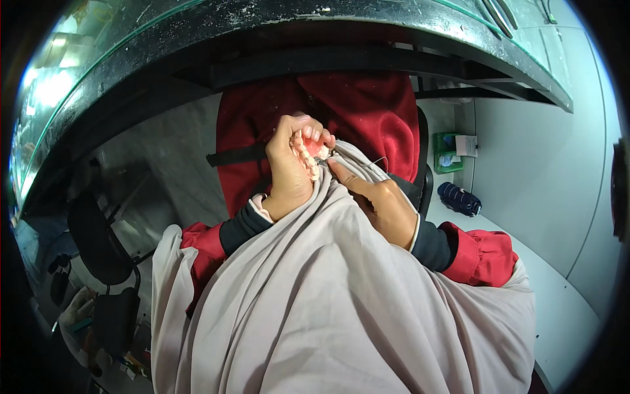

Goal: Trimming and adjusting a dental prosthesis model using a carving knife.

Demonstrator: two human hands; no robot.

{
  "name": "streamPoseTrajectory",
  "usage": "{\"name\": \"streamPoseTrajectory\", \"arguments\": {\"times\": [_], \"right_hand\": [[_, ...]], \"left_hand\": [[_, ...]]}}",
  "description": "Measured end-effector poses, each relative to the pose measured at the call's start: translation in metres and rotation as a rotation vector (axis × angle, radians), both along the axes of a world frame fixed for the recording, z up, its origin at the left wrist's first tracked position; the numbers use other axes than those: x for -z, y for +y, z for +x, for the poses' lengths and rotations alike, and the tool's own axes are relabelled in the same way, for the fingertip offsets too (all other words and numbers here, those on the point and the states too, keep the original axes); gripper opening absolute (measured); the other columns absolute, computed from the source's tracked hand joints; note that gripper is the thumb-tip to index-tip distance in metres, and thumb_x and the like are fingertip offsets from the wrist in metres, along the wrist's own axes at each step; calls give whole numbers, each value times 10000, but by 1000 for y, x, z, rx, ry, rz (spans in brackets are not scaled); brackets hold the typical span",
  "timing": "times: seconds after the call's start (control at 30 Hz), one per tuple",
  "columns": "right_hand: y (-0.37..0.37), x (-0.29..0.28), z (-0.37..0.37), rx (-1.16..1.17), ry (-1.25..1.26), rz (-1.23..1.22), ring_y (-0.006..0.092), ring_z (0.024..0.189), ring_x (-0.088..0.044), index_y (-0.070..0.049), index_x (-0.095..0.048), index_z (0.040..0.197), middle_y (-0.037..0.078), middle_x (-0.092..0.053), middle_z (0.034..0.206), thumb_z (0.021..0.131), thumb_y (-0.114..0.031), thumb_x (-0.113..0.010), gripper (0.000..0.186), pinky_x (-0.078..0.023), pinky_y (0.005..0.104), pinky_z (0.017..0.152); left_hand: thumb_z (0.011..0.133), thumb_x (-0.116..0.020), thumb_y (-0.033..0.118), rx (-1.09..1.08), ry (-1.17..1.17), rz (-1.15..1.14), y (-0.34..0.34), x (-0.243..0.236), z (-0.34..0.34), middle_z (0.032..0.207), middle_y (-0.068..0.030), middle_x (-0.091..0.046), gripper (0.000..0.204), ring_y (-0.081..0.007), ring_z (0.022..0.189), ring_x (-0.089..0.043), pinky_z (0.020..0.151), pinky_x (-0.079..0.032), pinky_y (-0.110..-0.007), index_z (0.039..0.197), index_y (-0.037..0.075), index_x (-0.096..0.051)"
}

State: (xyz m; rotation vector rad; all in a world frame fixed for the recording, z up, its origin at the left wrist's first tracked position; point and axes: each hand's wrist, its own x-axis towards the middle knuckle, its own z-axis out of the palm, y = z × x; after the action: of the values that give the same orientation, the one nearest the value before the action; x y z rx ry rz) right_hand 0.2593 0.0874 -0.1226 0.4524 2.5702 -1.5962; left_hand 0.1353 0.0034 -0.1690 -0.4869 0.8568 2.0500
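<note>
Your L hand (287, 161) covers pt of the model (304, 156); you can't see its underside. Most of your R hand's (384, 203) curled fingers are hidden. The dark bit (321, 160) btwn your hands: too small to ID. Cloth (341, 295) hides your lap & runs off the bottom edge. Desk (216, 29) cut off up top; glare blurs stuff (65, 49) on its L. Dark obj. (619, 190) at far R: cut by the rim, can't ID.
</note>
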Motion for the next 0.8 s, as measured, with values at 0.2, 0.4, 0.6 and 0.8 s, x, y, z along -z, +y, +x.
{"name": "streamPoseTrajectory", "arguments": {"times": [0.2,0.4,0.6,0.8], "right_hand": [[-2,13,-8,224,-64,-404,67,670,-513,62,-525,1172,233,-592,746,808,71,-465,369,-451,248,620],[-10,28,-2,258,176,-366,54,758,-526,21,-486,1238,170,-610,782,811,82,-461,432,-445,209,701],[-1,4,-1,191,274,-326,105,918,-613,6,-476,1260,215,-636,1008,824,64,-531,443,-459,199,771],[0,7,2,241,229,-457,130,1098,-522,78,-442,1252,171,-510,1264,852,71,-513,406,-413,209,893]], "left_hand": [[735,-529,209,-41,39,15,5,9,-4,604,-24,-422,211,-182,628,-478,657,-452,-345,591,87,-434],[713,-510,192,-88,159,25,9,-20,-2,623,-34,-400,187,-180,655,-450,726,-421,-343,605,86,-400],[736,-426,313,-17,472,212,11,-57,-5,661,-33,-350,253,-174,712,-391,757,-340,-359,609,113,-337],[732,-401,286,-89,368,176,22,-55,-6,620,-53,-372,277,-200,682,-407,721,-359,-363,564,68,-380]]}}
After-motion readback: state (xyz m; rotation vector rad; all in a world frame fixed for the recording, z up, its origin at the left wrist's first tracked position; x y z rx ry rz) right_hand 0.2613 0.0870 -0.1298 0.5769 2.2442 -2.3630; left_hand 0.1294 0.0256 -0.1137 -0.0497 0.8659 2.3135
